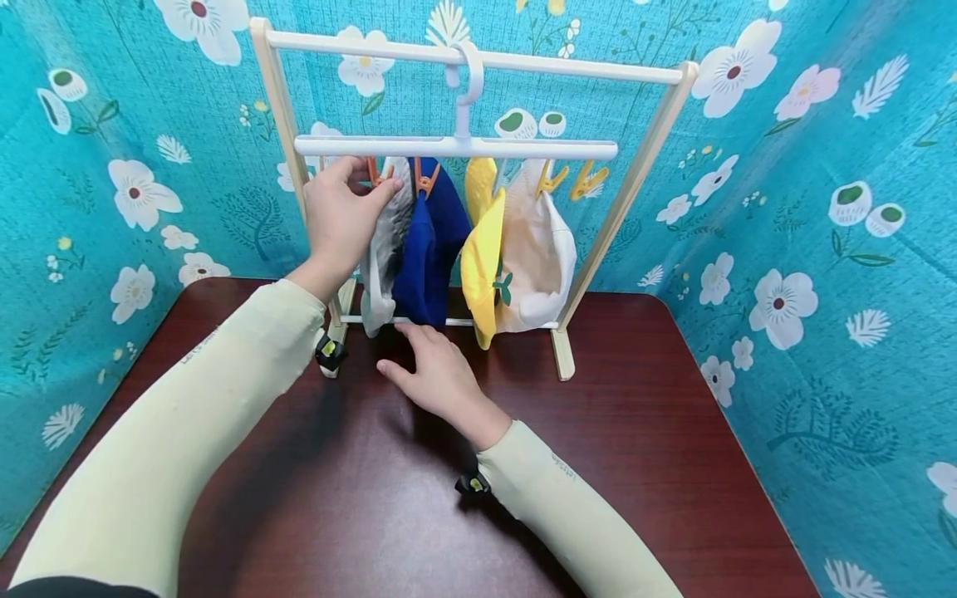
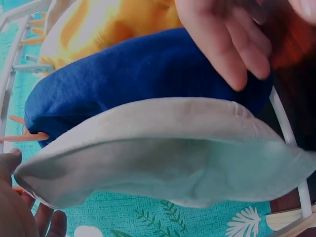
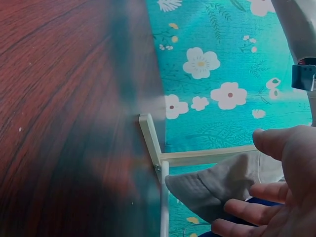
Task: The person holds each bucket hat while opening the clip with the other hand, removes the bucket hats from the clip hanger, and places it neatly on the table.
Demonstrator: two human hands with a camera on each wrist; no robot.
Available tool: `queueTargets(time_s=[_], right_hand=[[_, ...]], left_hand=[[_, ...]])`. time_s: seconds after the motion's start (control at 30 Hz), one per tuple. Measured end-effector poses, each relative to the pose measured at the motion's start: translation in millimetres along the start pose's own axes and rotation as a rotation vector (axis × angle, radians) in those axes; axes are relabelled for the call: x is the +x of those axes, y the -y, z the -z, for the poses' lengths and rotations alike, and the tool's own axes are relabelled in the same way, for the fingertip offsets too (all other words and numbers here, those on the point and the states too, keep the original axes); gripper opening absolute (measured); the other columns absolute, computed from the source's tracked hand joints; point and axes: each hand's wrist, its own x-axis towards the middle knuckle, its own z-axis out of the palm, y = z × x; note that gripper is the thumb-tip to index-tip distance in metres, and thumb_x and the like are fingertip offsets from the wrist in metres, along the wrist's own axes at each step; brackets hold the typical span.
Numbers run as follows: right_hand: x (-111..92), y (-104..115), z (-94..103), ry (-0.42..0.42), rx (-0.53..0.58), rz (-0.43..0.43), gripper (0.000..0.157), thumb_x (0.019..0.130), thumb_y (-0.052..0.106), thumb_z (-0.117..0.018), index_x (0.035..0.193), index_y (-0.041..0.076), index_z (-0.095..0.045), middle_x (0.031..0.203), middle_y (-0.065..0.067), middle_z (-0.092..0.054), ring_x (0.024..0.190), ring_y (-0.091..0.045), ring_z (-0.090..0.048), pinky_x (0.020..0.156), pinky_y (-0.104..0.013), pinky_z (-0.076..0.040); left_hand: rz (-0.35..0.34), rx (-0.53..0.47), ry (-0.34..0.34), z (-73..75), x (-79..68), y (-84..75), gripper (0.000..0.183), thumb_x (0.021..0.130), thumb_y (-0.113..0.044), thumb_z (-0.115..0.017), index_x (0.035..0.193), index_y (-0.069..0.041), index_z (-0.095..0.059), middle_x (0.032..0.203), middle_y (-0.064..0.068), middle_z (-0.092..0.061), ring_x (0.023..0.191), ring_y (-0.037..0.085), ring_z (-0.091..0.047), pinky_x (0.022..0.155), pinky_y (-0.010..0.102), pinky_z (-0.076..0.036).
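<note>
My left hand [image 1: 345, 212] is up at the left part of the white hanger [image 1: 523, 149], pinching an orange clothespin [image 1: 377, 173] between thumb and fingers. From that clothespin hangs a light grey cloth hat [image 2: 163, 118], its brim toward the left wrist camera. Beside it a blue hat [image 1: 426, 266] hangs from another orange clothespin [image 1: 426, 178]. Lower down, my right hand [image 1: 441, 370] is held with fingers loosely extended and nothing in its grasp. Its fingertips are near the lower ends of the grey and blue hats; the right wrist view shows them overlapping the grey hat [image 3: 222, 182].
A yellow hat [image 1: 482, 266] and a white hat [image 1: 542, 257] with a green sprout hang farther right. A yellow clothespin [image 1: 589, 180] sits at the hanger's right end. The wooden rack [image 1: 628, 199] stands on a dark red table [image 1: 643, 465], before a turquoise floral cloth [image 1: 807, 249].
</note>
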Motion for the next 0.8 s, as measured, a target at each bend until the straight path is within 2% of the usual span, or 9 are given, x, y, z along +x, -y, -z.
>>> queueTargets(time_s=[0.17, 0.43, 0.67, 0.8], right_hand=[[5, 2, -4.3, 0.004, 0.024, -0.036, 0.072, 0.095, 0.058, -0.065, 0.152, 0.019, -0.047, 0.144, -0.003, -0.059, 0.130, -0.022, -0.058, 0.104, -0.043, -0.050], [12, 7, -11.9, 0.002, 0.044, -0.114, 0.075, 0.093, 0.058, -0.067, 0.153, 0.019, -0.045, 0.142, -0.004, -0.061, 0.129, -0.021, -0.059, 0.103, -0.042, -0.051], [19, 13, -20.2, 0.015, 0.090, -0.201, 0.082, 0.092, 0.060, -0.068, 0.155, 0.016, -0.040, 0.139, -0.008, -0.063, 0.124, -0.023, -0.062, 0.100, -0.043, -0.053], [22, 14, -21.4, 0.016, 0.133, -0.269, 0.083, 0.090, 0.061, -0.069, 0.155, 0.018, -0.040, 0.138, -0.005, -0.064, 0.122, -0.023, -0.064, 0.097, -0.044, -0.054]], left_hand=[[0.020, -0.004, -0.018, 0.1, -0.8, -2.4, 0.040, 0.092, -0.048, -0.075, 0.116, -0.016, -0.072, 0.110, 0.000, -0.077, 0.099, 0.009, -0.072, 0.085, 0.028, -0.056], [0.019, -0.013, -0.016, 0.2, -0.9, -3.6, 0.044, 0.092, -0.044, -0.076, 0.126, -0.016, -0.071, 0.114, 0.002, -0.077, 0.102, 0.010, -0.072, 0.087, 0.030, -0.057], [0.036, -0.001, -0.026, 0.5, -1.9, -3.6, 0.041, 0.091, -0.046, -0.076, 0.122, -0.019, -0.073, 0.113, 0.000, -0.077, 0.100, 0.008, -0.071, 0.085, 0.029, -0.057], [0.036, 0.000, -0.021, -0.1, -2.5, -4.3, 0.040, 0.091, -0.047, -0.076, 0.119, -0.019, -0.074, 0.111, 0.000, -0.077, 0.099, 0.009, -0.071, 0.084, 0.029, -0.056]])
